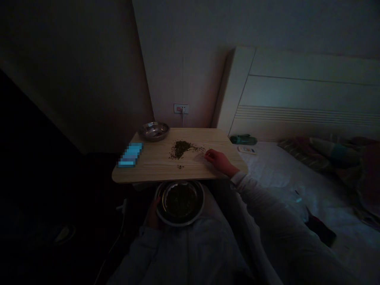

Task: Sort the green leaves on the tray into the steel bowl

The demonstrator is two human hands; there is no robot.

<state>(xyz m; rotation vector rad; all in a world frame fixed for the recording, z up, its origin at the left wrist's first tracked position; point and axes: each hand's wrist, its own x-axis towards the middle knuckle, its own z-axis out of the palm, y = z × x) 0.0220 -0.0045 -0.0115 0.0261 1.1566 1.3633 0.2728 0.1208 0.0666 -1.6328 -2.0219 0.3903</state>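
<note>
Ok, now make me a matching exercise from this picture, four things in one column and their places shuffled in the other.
1. left hand
2. far bowl
3. pile of small grains
4. green item

A. on the bed, near the headboard
B. middle of the tabletop
C. at the side of the near bowl
D. far left corner of the tabletop

Pairs: 1-C, 2-D, 3-B, 4-A.

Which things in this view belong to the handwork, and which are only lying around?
Likely in use:
small dark grains
table
lap bowl, held by left hand
clear piece, in right hand
metal bowl, perhaps

Likely lying about:
bright screen on table
green bottle on bed
crumpled cloth
</note>
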